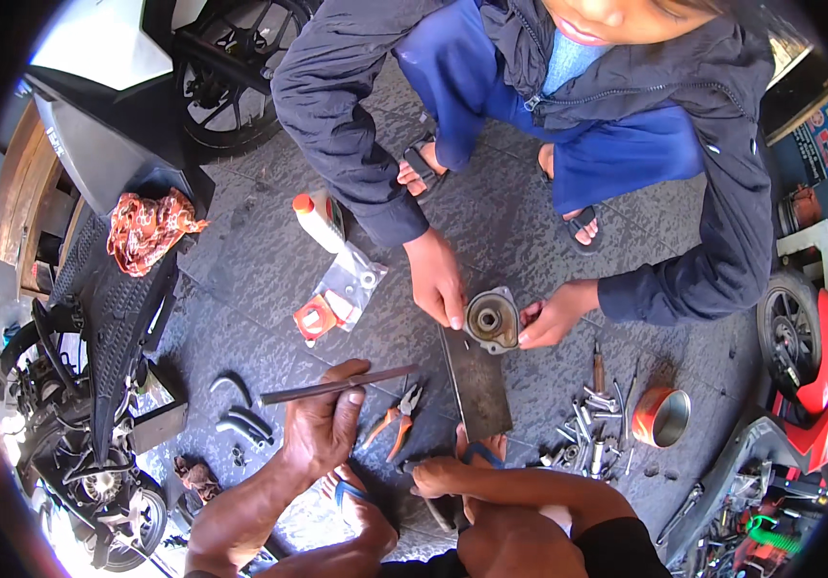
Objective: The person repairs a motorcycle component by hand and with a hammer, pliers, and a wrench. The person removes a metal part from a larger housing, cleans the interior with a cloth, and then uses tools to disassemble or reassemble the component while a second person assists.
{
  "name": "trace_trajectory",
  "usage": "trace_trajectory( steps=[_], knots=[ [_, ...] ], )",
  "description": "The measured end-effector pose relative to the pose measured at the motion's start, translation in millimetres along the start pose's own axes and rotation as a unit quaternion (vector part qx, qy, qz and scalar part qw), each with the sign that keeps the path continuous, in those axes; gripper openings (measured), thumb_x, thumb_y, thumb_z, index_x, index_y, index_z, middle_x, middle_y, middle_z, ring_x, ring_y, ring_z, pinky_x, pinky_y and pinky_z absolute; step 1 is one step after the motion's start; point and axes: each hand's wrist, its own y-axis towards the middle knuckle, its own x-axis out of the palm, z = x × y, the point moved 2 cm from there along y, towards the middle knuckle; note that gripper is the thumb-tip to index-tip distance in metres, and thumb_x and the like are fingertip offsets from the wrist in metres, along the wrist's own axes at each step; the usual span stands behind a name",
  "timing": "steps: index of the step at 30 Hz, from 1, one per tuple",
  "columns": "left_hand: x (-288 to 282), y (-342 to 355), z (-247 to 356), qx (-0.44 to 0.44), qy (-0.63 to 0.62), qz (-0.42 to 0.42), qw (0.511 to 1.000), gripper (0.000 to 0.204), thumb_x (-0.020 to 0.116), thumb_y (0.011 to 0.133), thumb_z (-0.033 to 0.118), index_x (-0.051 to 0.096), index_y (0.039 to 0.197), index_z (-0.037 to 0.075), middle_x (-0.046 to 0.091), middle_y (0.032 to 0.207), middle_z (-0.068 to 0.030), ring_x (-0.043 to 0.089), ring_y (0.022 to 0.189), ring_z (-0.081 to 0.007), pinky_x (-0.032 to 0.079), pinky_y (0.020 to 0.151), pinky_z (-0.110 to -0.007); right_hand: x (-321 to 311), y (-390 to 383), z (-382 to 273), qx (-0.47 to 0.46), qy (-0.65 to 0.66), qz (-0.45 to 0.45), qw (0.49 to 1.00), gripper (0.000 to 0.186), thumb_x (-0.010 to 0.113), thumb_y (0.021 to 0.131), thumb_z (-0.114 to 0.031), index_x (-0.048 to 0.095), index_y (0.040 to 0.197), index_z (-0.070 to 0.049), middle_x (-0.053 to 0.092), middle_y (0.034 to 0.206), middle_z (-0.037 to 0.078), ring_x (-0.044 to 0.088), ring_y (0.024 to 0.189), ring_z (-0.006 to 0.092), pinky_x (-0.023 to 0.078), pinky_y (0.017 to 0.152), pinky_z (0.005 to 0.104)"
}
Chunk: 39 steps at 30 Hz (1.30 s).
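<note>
My left hand (323, 429) grips a long, narrow dark metal bar (378, 376), held roughly crosswise. Low in the middle, my right hand (433, 474) is closed on a dark tool (441, 511) that looks like a hammer, partly hidden. Opposite me, a co-worker's two hands (433, 279) (554, 318) hold a round flanged metal housing (492, 319) at the top end of a flat metal plate (477, 390). Between my left hand and the plate lie orange-handled pliers (394, 422) on the tiled floor (221, 289).
Motorbikes stand left (101, 337) and right (809, 376); a wheel (231, 87) is at the top. A bottle (318, 222), parts packet (335, 299), curved pieces (241, 424), sockets (587, 433) and tin can (661, 419) lie around. The co-worker (587, 87) squats opposite.
</note>
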Motion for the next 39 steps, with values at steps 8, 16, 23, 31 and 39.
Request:
trace_trajectory(
  steps=[8, 16, 23, 31, 39],
  knots=[
    [22, 89, 53, 0.099, -0.016, -0.124, 0.987, 0.025, 0.059, 0.102, 0.014, 0.063, 0.123, 0.0, 0.07, 0.098, -0.0158, 0.067, 0.084, -0.0203, 0.053, 0.075, -0.036, 17, -6, 6, -0.029, 0.035, 0.234, 0.971, 0.031, 0.061, 0.089, -0.03, 0.07, 0.076, -0.003, 0.07, 0.073, 0.021, 0.072, 0.064, 0.0351, 0.057, 0.053, 0.0505],
    [43, 114, 42, 0.067, 0.028, -0.162, 0.984, 0.024, 0.066, 0.096, 0.017, 0.07, 0.119, 0.008, 0.073, 0.098, -0.0176, 0.072, 0.083, -0.0359, 0.057, 0.067, -0.042, 5, -9, 5, -0.028, 0.066, 0.164, 0.984, 0.023, 0.059, 0.087, -0.022, 0.071, 0.08, -0.003, 0.072, 0.075, 0.02, 0.073, 0.068, 0.0352, 0.059, 0.061, 0.0493],
    [55, 117, 37, 0.092, 0.097, -0.167, 0.977, 0.027, 0.068, 0.096, 0.027, 0.071, 0.117, 0.012, 0.072, 0.083, -0.0163, 0.071, 0.067, -0.0353, 0.056, 0.057, -0.045, -2, -13, 1, -0.019, 0.055, 0.128, 0.99, 0.027, 0.06, 0.09, -0.026, 0.073, 0.084, -0.003, 0.073, 0.08, 0.019, 0.074, 0.073, 0.0344, 0.06, 0.064, 0.0475],
    [64, 121, 40, 0.11, 0.173, -0.174, 0.963, 0.032, 0.067, 0.096, 0.03, 0.067, 0.122, 0.011, 0.073, 0.08, -0.0152, 0.069, 0.06, -0.0335, 0.055, 0.051, -0.043, -6, -15, -1, 0.017, 0.044, 0.116, 0.992, 0.04, 0.062, 0.092, -0.043, 0.076, 0.087, -0.006, 0.075, 0.082, 0.018, 0.075, 0.077, 0.0352, 0.06, 0.071, 0.0495],
    [65, 129, 51, 0.074, 0.215, -0.209, 0.951, 0.027, 0.066, 0.097, 0.029, 0.071, 0.116, 0.011, 0.073, 0.084, -0.0155, 0.07, 0.065, -0.0343, 0.055, 0.054, -0.043, -24, -14, -9, -0.006, 0.128, 0.119, 0.985, 0.044, 0.062, 0.091, -0.049, 0.07, 0.096, -0.006, 0.073, 0.084, 0.021, 0.072, 0.074, 0.041, 0.058, 0.068, 0.0526]
  ],
)
